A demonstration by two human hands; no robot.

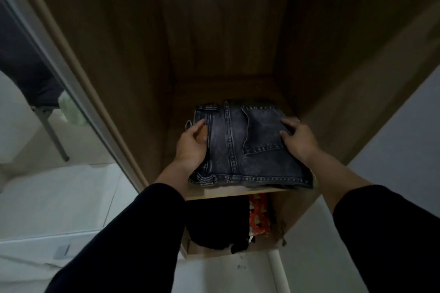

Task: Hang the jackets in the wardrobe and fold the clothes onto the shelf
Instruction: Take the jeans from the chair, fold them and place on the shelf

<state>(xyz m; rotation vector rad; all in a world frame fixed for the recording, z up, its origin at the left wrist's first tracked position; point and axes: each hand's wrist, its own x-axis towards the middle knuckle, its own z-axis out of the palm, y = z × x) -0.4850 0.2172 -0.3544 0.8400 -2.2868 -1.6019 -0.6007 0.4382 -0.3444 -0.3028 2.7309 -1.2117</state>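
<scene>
Folded dark grey jeans (240,147) lie on a wooden wardrobe shelf (228,191), back pocket facing up. My left hand (192,144) grips the jeans' left edge, its fingers curled around the fabric near the waistband. My right hand (297,137) rests on the right side of the jeans, fingers spread and pressing down by the pocket. Both arms wear black sleeves.
Wooden side walls (123,74) close in the narrow compartment. Below the shelf lie black clothes (214,223) and a red patterned item (259,216). A mirrored sliding door (31,59) stands at the left. White floor (226,273) lies in front.
</scene>
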